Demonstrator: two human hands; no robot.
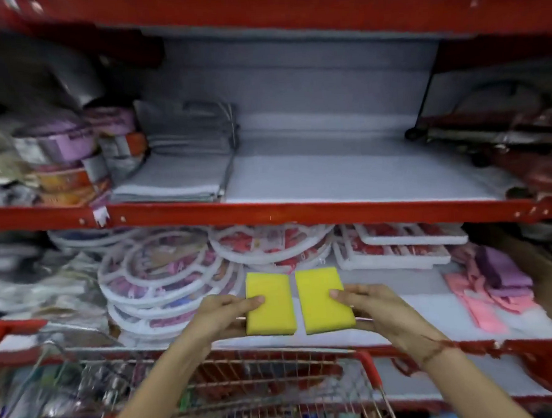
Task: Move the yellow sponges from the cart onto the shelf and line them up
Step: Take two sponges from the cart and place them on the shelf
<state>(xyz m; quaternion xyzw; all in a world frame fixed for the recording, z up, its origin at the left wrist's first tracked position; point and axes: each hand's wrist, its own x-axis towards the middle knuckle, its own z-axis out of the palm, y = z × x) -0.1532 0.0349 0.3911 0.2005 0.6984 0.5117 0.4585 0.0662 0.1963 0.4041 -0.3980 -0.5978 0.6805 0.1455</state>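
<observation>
Two flat yellow sponges are held side by side above the cart, in front of the lower shelf. My left hand (224, 313) grips the left yellow sponge (268, 300) by its left edge, thumb on top. My right hand (369, 306) grips the right yellow sponge (322, 299) by its right edge in the same way. A narrow gap separates the two sponges. The wire cart (277, 378) with a red rim lies below my forearms. The middle shelf (346, 176) has a bare grey stretch at its centre.
Folded grey cloths (177, 172) and stacked tins (61, 156) fill the middle shelf's left side; dark red items (504, 133) sit at its right. On the lower shelf lie round white-rimmed packs (163, 278), rectangular packs (398, 247) and pink and purple cloths (493, 290).
</observation>
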